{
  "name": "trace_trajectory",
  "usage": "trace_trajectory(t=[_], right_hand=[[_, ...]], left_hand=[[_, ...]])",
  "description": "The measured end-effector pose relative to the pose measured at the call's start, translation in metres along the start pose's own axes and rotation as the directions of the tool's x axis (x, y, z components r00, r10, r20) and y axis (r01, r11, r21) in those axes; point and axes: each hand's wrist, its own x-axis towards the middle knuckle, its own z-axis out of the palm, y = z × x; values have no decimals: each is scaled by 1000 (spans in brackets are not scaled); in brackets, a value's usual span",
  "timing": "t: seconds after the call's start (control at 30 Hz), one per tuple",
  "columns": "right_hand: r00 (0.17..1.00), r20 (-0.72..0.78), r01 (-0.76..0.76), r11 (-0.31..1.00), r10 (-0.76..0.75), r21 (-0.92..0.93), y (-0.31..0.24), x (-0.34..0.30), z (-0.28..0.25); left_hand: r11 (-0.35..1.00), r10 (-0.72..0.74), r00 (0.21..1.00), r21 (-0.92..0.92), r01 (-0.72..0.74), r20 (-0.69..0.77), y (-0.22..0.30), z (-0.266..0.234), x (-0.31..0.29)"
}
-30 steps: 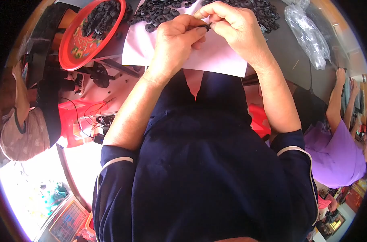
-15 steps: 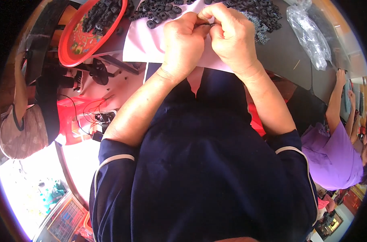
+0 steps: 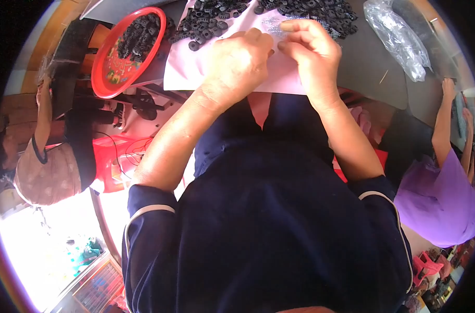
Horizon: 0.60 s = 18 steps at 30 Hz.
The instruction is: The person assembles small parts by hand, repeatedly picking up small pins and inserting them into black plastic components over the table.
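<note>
My left hand [image 3: 238,61] is over the pink sheet [image 3: 188,70] with its back up and fingers curled in. A small dark bit shows at its fingertips, but what it holds is hidden. My right hand [image 3: 319,58] hovers to the right, fingers and thumb apart, with nothing visible between them. Just beyond its fingertips lie small silvery-grey pieces [image 3: 271,24], too fine to make out. A heap of small black ring-like parts [image 3: 208,26] sits beyond my left hand. Another heap of small black parts [image 3: 328,15] spreads beyond my right hand.
A red oval tray [image 3: 103,86] holding more black parts stands on the left. A clear plastic bag [image 3: 399,41] lies on the dark tabletop [image 3: 365,73] at right. One person [image 3: 52,172] is at far left, another in purple [image 3: 438,201] at far right.
My hands were together, fingertips meeting at a small dark piece. Now they are apart: the right has opened and moved right, the left has turned its back up. The view has shifted slightly.
</note>
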Motion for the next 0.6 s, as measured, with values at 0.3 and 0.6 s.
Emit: trace_trajectory(t=[0.3, 0.6], right_hand=[[995, -94, -11, 959, 39, 283, 0, -3, -5], [990, -93, -67, 942, 103, 330, -2, -2, -3]], left_hand=[[982, 160, 987, 102, -159, 1, 2, 10, 11], [962, 239, 971, 143, -232, -29, 2, 18, 10]])
